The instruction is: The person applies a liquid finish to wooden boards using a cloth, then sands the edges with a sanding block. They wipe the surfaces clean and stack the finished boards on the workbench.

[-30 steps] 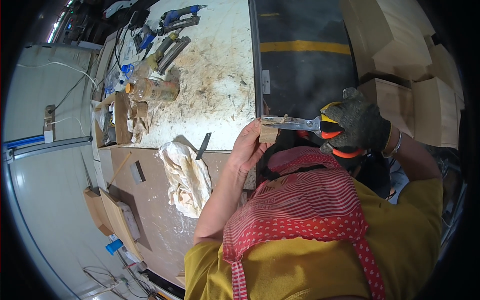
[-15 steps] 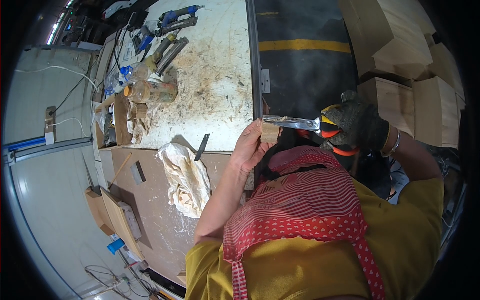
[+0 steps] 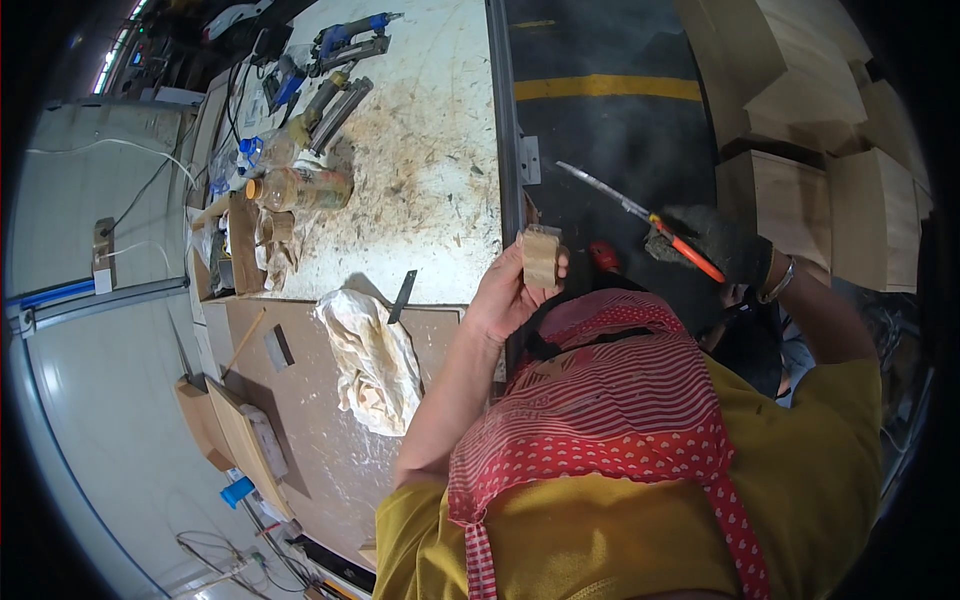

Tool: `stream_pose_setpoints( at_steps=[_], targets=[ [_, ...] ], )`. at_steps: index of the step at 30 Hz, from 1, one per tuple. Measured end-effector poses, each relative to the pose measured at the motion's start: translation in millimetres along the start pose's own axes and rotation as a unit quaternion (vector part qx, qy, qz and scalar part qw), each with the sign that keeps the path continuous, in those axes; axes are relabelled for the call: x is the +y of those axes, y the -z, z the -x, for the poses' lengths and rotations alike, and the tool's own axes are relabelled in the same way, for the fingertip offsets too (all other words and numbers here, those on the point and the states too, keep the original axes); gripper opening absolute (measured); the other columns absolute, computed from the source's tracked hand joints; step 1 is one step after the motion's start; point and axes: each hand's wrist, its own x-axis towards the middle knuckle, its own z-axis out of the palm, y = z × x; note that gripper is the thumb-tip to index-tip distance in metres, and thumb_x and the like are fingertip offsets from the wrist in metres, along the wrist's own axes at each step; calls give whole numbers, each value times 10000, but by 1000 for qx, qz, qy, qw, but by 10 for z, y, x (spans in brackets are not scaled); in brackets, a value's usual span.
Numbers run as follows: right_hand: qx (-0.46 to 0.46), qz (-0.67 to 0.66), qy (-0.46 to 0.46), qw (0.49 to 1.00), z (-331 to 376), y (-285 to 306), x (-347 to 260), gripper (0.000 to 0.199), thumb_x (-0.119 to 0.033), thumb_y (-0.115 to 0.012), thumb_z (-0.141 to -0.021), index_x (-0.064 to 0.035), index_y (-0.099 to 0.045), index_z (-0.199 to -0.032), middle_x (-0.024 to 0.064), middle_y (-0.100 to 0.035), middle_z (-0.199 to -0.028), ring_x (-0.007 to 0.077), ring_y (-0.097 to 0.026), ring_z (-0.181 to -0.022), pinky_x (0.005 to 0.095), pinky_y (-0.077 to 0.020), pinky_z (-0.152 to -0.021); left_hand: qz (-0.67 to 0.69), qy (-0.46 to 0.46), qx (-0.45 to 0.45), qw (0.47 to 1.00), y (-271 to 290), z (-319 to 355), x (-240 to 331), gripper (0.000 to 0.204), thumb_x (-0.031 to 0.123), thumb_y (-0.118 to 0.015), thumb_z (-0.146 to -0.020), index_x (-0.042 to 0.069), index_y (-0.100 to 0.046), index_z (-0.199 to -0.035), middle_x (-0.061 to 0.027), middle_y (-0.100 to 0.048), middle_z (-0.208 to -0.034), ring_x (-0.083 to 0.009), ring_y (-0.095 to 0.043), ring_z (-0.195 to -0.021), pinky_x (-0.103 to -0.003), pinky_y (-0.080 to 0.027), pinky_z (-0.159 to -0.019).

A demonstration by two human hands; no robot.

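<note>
Just past the table's right edge, my bare left hand [image 3: 507, 302] is closed around a small tan piece [image 3: 541, 258]. It looks folded or rolled, and I cannot tell its material. My right hand [image 3: 712, 243], in a dark work glove, grips scissors [image 3: 640, 212] by their orange and yellow handles. The blades point up and to the left, apart from the tan piece, and they look closed together. The glove hides part of the handles.
On the white worktop [image 3: 430, 130] lie nail guns [image 3: 335, 112] and a plastic bottle [image 3: 305, 187]. A white cloth [image 3: 368, 365] and a dark flat blade [image 3: 403, 296] lie nearer me. Wooden boxes [image 3: 775, 205] are stacked at the right, beside a dark floor with a yellow line [image 3: 610, 87].
The scissors have come away from the tan piece, and their blades have swung upward. My left hand has turned the tan piece so that more of its face shows.
</note>
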Motion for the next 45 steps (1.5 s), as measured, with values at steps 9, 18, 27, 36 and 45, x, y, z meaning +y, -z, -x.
stream_pose_setpoints(
  at_steps=[9,18,27,36,45],
  targets=[
    [89,397,84,910,158,-262,-217,600,-376,-787,-722,-65,-576,-1190,159,-660,-970,331,-634,-865,424,-476,-849,72,-110,19,991,-204,-5,18,312,248,-433,-1020,110,-466,-1297,-95,-579,-1236,-243,-589,-1108,-398,-536,-890],
    [71,400,26,913,65,-453,-98,766,-559,-715,-722,-26,-542,-1244,207,-630,-1046,348,-594,-943,455,-429,-886,121,-113,29,986,-292,23,-118,358,264,-438,-1019,132,-443,-1353,-91,-523,-1356,-265,-525,-1240,-469,-467,-1028],
    [67,284,-7,957,61,-519,-19,507,-518,-663,-837,-71,-621,-1073,134,-653,-898,286,-622,-759,389,-485,-736,76,-97,46,991,-284,-1,-167,331,272,-461,-1012,136,-470,-1314,-89,-562,-1281,-244,-556,-1188,-444,-497,-989],
    [126,395,270,869,-11,-154,-180,461,-308,-854,-634,-58,-655,-967,106,-653,-883,271,-636,-776,374,-477,-679,-62,-140,107,982,-41,182,114,302,280,-521,-988,122,-513,-1246,-74,-604,-1183,-216,-590,-1103,-419,-524,-928],
    [19,433,269,860,-149,-102,-243,511,-455,-787,-669,-45,-686,-956,138,-672,-924,303,-650,-817,461,-467,-797,-153,-208,101,961,-21,312,252,295,295,-524,-990,93,-560,-1202,-56,-640,-1125,-185,-607,-1026,-371,-456,-938]
  ],
)
